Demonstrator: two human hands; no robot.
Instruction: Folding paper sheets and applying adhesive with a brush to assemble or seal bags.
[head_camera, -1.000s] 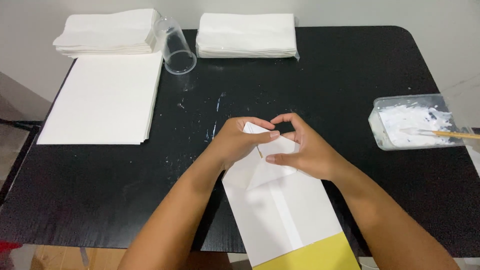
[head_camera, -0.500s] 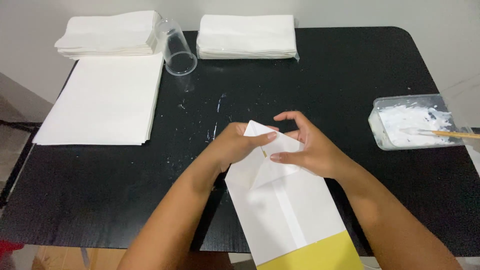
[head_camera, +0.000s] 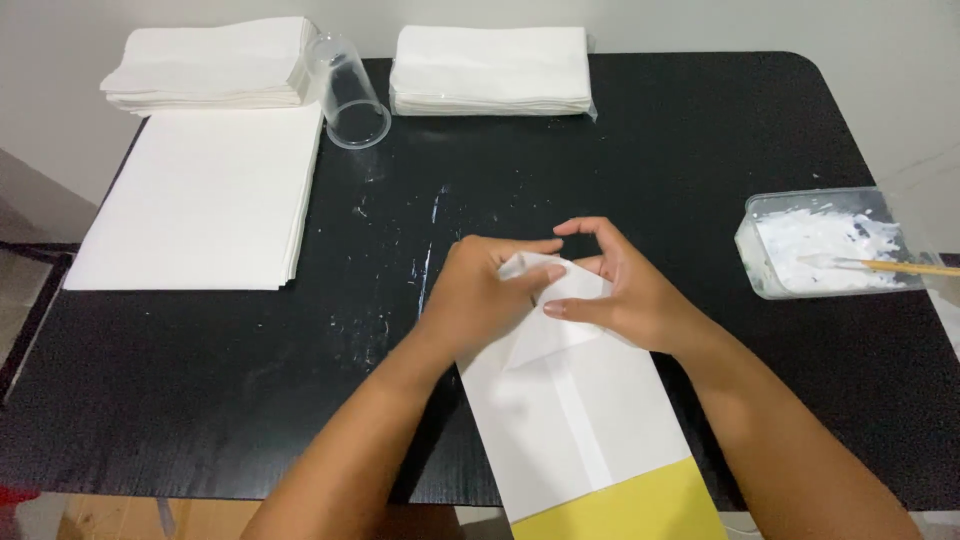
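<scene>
A white folded paper bag (head_camera: 570, 420) with a yellow lower band lies on the black table (head_camera: 250, 380), its far end folded into flaps. My left hand (head_camera: 485, 295) rests on the bag's far left corner and pinches a raised flap. My right hand (head_camera: 625, 290) presses the far right side, thumb on the folded flap and index finger curled above it. Both hands meet at the bag's far end and hide its tip.
A stack of white sheets (head_camera: 195, 195) lies at the left. Two piles of folded white paper (head_camera: 210, 62) (head_camera: 490, 68) sit at the back, a clear plastic cup (head_camera: 350, 95) on its side between them. At the right is a clear tub of white paste (head_camera: 820, 240) with a brush (head_camera: 900, 266).
The raised flap at the bag's far end has been folded lower, and my fingers have closed in over it. The bag has stayed in place.
</scene>
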